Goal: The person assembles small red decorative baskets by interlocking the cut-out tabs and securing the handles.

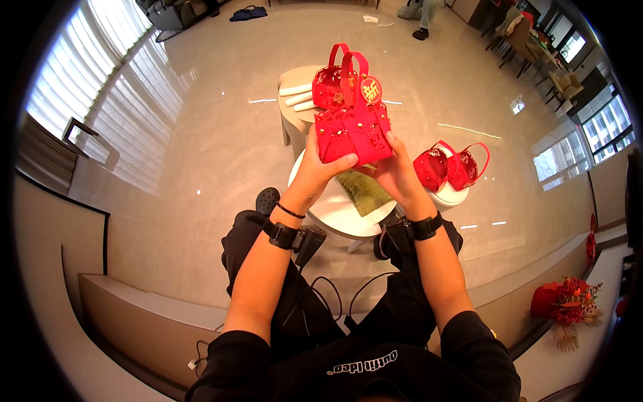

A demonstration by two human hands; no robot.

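Between my two hands is a red felt gift basket [353,137], held up above a small round white table [321,213]. It has cut-out sides, gold studs, a tall loop handle and a round red-and-gold tag [371,90]. My left hand [315,171] grips its lower left side, thumb along the near bottom edge. At the lower right side my right hand [400,171] closes on it, thumb against the corner; the other fingers are mostly hidden underneath. A folded green cloth [365,192] lies on the table below. Just behind stands a similar red basket [326,90], partly covered by the held one.
White rolls [298,97] lie beside the rear basket on a beige table [287,119]. Two more red baskets [431,167] sit on a white stool [453,196] to the right. Cables [328,281] hang over my lap. Another person's leg [427,15] shows at the far end.
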